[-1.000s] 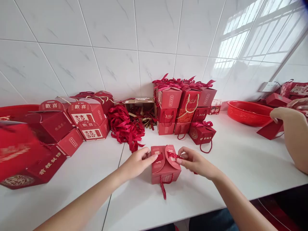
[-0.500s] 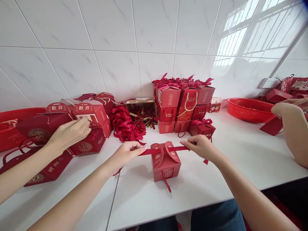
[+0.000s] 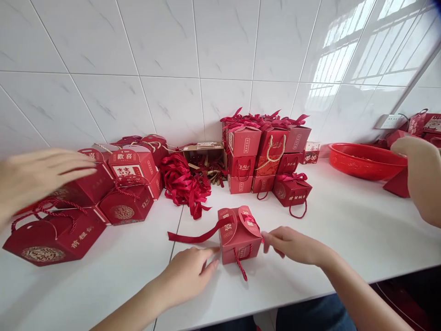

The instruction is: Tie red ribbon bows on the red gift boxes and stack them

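A small red gift box (image 3: pixel 241 246) stands on the white table in front of me, its rounded top flaps folded together. A twisted red cord handle (image 3: pixel 240 264) hangs down its near side. Through the top runs a red ribbon (image 3: pixel 200 238), its left end lying loose. My left hand (image 3: pixel 188 278) is beside the box's lower left side, thumb and forefinger apart, fingertips at or near the cardboard. At the box's right side, my right hand (image 3: pixel 292 246) pinches the ribbon's other end, of which only a bit shows.
A pile of red ribbons (image 3: pixel 188 181) and an open carton (image 3: pixel 206 149) lie behind. Finished-looking boxes with bows (image 3: pixel 263 151) are stacked at the wall. More boxes (image 3: pixel 127 202) stand left, near another person's hand (image 3: pixel 44 179). A red basket (image 3: pixel 365 161) and another arm (image 3: pixel 423 184) are right.
My left hand has let go of the ribbon and dropped to the box's side. My right hand has drawn its end down and right. The other person's left-side hand has moved left, blurred.
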A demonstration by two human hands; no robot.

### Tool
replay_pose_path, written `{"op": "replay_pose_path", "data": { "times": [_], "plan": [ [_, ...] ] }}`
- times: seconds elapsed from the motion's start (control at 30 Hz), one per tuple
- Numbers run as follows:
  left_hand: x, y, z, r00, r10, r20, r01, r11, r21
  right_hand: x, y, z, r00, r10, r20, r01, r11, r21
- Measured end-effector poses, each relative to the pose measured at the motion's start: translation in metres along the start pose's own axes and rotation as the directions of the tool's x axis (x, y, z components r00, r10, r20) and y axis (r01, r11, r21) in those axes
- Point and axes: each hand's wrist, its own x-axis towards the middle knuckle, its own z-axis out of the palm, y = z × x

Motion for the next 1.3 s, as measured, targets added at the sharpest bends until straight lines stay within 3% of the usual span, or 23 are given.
{"op": "replay_pose_path", "data": {
  "times": [0.07, 0.13, 0.17, 0.23, 0.3, 0.33, 0.4, 0.53, 0.63, 0.7, 0.8, 0.9, 1.03, 1.2, 1.3],
  "plan": [
    [0.004, 0.000, 0.005, 0.998, -0.060, -0.006, 0.058, 0.976, -0.211, 0.001, 0.001, 0.006, 0.998, 0.005, 0.057, -0.013, 0.991, 0.135],
    [0.013, 0.000, 0.008, 0.986, -0.164, -0.013, 0.133, 0.843, -0.521, 0.007, 0.005, 0.016, 1.000, 0.000, 0.014, -0.006, 0.922, 0.387],
    [0.018, 0.000, 0.008, 0.977, -0.211, -0.013, 0.145, 0.714, -0.685, 0.011, 0.008, 0.021, 1.000, 0.000, -0.021, 0.012, 0.818, 0.574],
    [0.028, 0.002, 0.007, 0.956, -0.293, 0.018, 0.131, 0.370, -0.920, 0.022, 0.012, 0.032, 0.994, 0.038, -0.107, 0.078, 0.451, 0.889],
    [0.035, 0.004, 0.005, 0.935, -0.350, 0.055, 0.084, 0.067, -0.994, 0.033, 0.014, 0.040, 0.979, 0.105, -0.173, 0.161, 0.114, 0.980],
    [0.037, 0.005, 0.004, 0.926, -0.373, 0.063, 0.058, -0.025, -0.998, 0.037, 0.014, 0.043, 0.970, 0.136, -0.200, 0.199, 0.026, 0.980],
    [0.039, 0.007, -0.001, 0.911, -0.412, 0.027, -0.009, -0.086, -0.996, 0.043, 0.013, 0.043, 0.948, 0.178, -0.263, 0.270, -0.019, 0.963],
    [0.035, 0.013, -0.017, 0.905, -0.387, -0.177, -0.180, 0.030, -0.983, 0.043, 0.005, 0.029, 0.888, 0.231, -0.399, 0.418, -0.038, 0.908],
    [0.033, 0.022, -0.032, 0.883, -0.296, -0.363, -0.310, 0.213, -0.927, 0.035, -0.006, 0.012, 0.829, 0.232, -0.508, 0.519, 0.018, 0.855],
    [0.034, 0.031, -0.042, 0.842, -0.237, -0.485, -0.399, 0.332, -0.855, 0.029, -0.016, 0.000, 0.790, 0.217, -0.574, 0.576, 0.061, 0.815],
    [0.040, 0.045, -0.058, 0.767, -0.158, -0.622, -0.492, 0.477, -0.728, 0.021, -0.035, -0.014, 0.702, 0.101, -0.704, 0.670, 0.241, 0.702],
    [0.048, 0.060, -0.072, 0.771, -0.038, -0.636, -0.501, 0.580, -0.642, 0.014, -0.055, -0.026, 0.606, -0.073, -0.792, 0.725, 0.460, 0.512],
    [0.059, 0.081, -0.085, 0.790, 0.072, -0.609, -0.498, 0.655, -0.568, 0.009, -0.083, -0.038, 0.600, -0.220, -0.769, 0.708, 0.594, 0.382],
    [0.069, 0.100, -0.095, 0.727, 0.126, -0.674, -0.585, 0.628, -0.513, 0.010, -0.106, -0.046, 0.613, -0.231, -0.756, 0.707, 0.588, 0.394],
    [0.070, 0.108, -0.100, 0.714, 0.155, -0.683, -0.618, 0.600, -0.509, 0.011, -0.111, -0.046, 0.598, -0.275, -0.753, 0.734, 0.565, 0.377]
  ]
}}
